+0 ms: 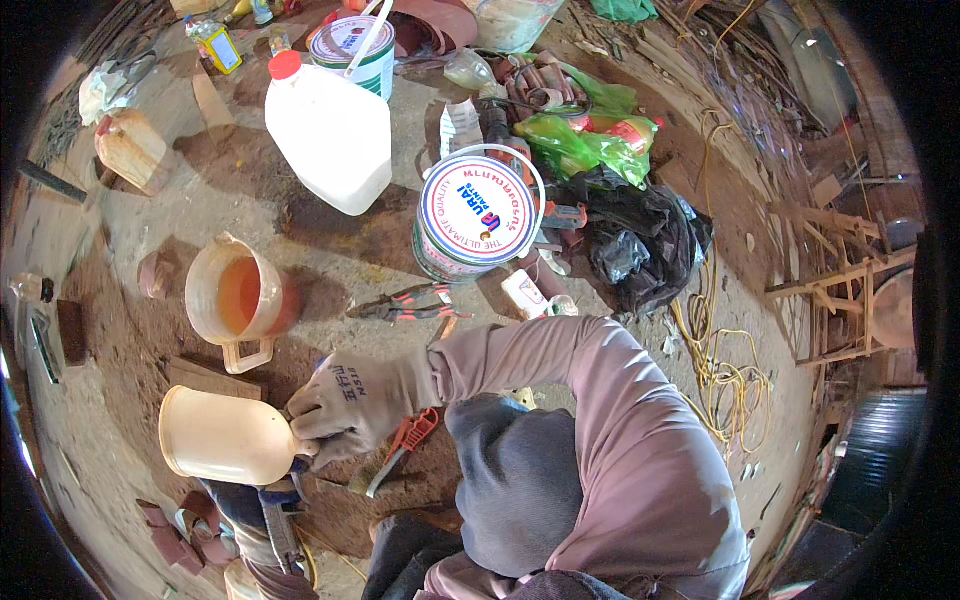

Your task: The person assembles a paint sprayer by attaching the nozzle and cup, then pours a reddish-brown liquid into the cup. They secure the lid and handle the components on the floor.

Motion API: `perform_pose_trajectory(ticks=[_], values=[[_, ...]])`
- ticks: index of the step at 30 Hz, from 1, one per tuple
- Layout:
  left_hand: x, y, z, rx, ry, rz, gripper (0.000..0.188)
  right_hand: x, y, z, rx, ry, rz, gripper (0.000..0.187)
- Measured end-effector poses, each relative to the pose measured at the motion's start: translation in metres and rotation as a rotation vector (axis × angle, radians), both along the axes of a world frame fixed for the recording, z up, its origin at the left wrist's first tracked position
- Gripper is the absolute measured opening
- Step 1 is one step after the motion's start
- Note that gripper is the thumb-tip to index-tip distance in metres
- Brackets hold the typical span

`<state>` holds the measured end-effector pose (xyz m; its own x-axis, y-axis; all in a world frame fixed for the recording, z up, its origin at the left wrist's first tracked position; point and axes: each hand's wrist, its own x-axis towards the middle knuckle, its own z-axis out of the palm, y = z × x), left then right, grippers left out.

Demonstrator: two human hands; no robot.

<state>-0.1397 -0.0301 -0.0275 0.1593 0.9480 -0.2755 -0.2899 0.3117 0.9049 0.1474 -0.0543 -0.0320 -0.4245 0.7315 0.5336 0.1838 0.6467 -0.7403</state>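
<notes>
One gloved hand shows clearly: the right hand, in a grey knit work glove, reaches across the body from a mauve sleeve. Its grip is clamped on the narrow neck of a pale cream, vase-shaped wooden piece lying on its side. The piece's long axis runs from 3 o'clock to 9 o'clock, neck at 3 o'clock against the glove, wide open mouth at 9 o'clock. The left hand is hidden, so its grip cannot be told. Just at 4 o'clock from the glove lie orange-handled pliers on the dusty concrete floor. At 11 o'clock stands a beige plastic jug of orange liquid; at 1 o'clock, a round paint tin with a white lid.
</notes>
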Motion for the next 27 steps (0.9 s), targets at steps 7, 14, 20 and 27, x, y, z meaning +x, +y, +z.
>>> perform_pose_trajectory(ticks=[7, 14, 20, 27], values=[[0.038, 0.000, -0.014, 0.495, 0.538, 0.209, 0.065, -0.012, 0.002, -0.010, -0.266, 0.027, -0.485, 0.031], [0.030, 0.008, 0.000, 0.138, 0.010, 0.210, 0.078, -0.006, 0.005, -0.015, -0.092, 0.093, -0.392, 0.036], [0.031, -0.012, -0.010, 0.539, 0.425, 0.127, 0.089, -0.017, 0.004, -0.017, -0.165, 0.188, -0.393, 0.036], [0.029, -0.011, -0.026, 0.477, 0.377, 0.372, 0.069, -0.014, 0.001, -0.010, -0.029, 0.077, -0.531, 0.035]])
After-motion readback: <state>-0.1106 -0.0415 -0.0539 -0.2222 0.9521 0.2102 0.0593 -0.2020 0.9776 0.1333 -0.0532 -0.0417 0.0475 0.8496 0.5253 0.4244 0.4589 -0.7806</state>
